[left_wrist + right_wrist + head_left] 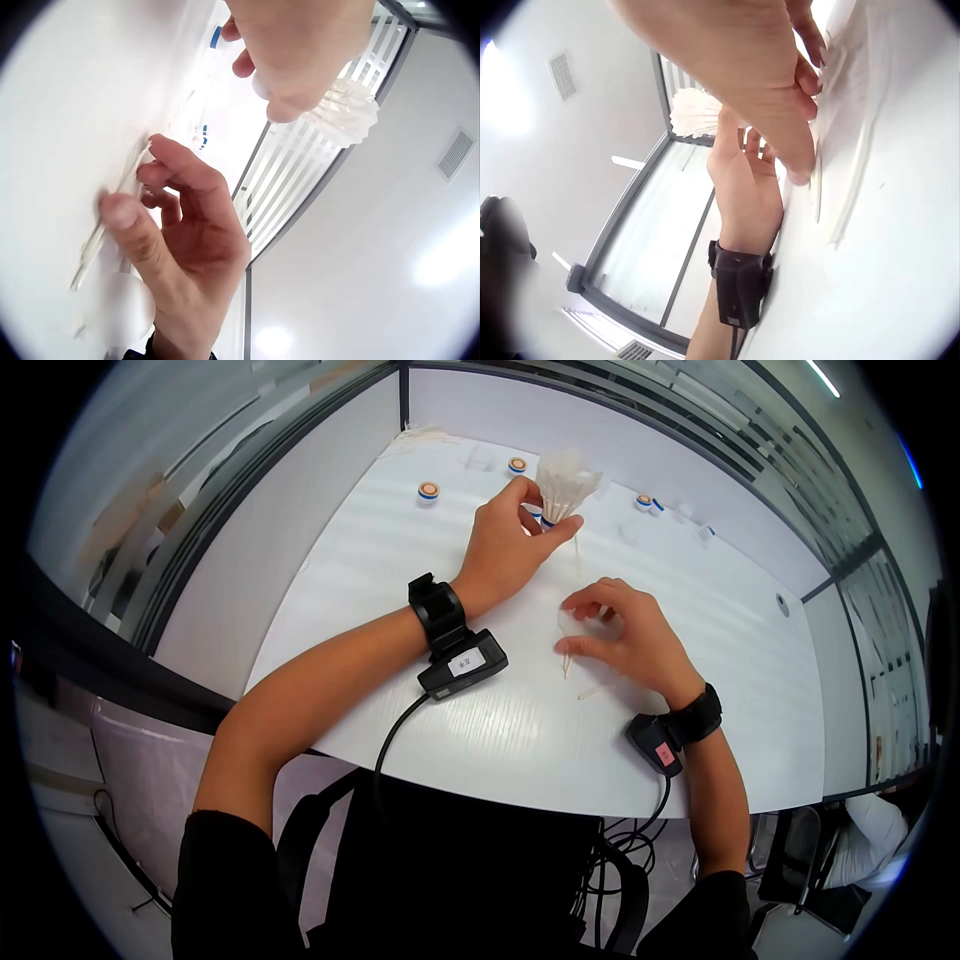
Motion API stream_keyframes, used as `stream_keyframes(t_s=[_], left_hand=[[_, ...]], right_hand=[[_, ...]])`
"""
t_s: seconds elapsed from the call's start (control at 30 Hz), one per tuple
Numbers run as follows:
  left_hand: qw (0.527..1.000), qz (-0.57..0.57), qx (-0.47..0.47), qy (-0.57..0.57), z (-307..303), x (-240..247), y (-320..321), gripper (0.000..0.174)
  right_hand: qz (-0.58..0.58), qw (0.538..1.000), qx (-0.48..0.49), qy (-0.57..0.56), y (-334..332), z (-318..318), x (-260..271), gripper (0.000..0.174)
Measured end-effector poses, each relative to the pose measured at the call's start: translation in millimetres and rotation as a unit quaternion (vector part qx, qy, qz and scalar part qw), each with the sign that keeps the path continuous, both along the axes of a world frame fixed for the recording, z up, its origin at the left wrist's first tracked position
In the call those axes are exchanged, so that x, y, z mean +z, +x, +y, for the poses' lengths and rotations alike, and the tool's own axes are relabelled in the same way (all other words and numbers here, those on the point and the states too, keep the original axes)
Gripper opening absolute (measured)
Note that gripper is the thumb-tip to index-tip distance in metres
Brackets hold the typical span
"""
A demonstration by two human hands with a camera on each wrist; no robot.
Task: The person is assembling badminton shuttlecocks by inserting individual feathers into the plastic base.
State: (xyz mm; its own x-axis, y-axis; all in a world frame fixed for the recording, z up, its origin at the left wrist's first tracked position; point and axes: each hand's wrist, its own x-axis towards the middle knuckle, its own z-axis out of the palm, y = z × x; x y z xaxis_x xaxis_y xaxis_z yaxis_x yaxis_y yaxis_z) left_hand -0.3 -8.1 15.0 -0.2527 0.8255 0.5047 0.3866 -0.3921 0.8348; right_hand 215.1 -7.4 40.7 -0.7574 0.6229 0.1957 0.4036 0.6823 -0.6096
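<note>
My left hand (505, 545) grips a white shuttlecock (568, 485) near its base, feathers up, above the table (480, 730). Thumb and fingers are around its lower part, partly hiding it. Nearer the front, my right hand (635, 635) is low at the table, fingers bent and thumb apart from the index finger. Its fingertips touch or almost touch a thin white feather (91, 251) in the left wrist view. A second feather (859, 165) lies beside it in the right wrist view.
White cork pieces with blue bands and tan faces stand toward the back: one at the left (429, 492), one near the shuttlecock (517, 464), another at the right (643, 501) beside a blue piece (657, 506). Low partitions border the table. Another person (875, 840) sits at far right.
</note>
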Motion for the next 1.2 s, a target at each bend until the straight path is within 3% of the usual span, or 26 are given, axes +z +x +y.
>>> stream_keyframes(t_s=[0.1, 0.47, 0.67, 0.9, 1.2], left_hand=[[1.0, -0.013, -0.016, -0.009, 0, -1, 1, 0.042], [1.0, 0.0, -0.016, 0.0, 3, -4, -1, 0.046], [0.998, 0.003, -0.067, -0.017, 2, -6, 0, 0.046], [0.995, 0.015, -0.099, -0.017, 4, -9, 0, 0.04], [0.992, 0.033, -0.119, -0.038, 3, -7, 1, 0.036]], right_hand=[[0.013, 0.998, -0.027, -0.054, 2, 3, -3, 0.031], [0.031, 0.995, -0.078, 0.051, 5, 7, -8, 0.027], [0.088, 0.984, -0.097, 0.12, 4, 9, -16, 0.029], [0.087, 0.988, -0.1, 0.083, 1, 9, -19, 0.018], [0.141, 0.978, -0.106, 0.114, -3, 9, -16, 0.014]])
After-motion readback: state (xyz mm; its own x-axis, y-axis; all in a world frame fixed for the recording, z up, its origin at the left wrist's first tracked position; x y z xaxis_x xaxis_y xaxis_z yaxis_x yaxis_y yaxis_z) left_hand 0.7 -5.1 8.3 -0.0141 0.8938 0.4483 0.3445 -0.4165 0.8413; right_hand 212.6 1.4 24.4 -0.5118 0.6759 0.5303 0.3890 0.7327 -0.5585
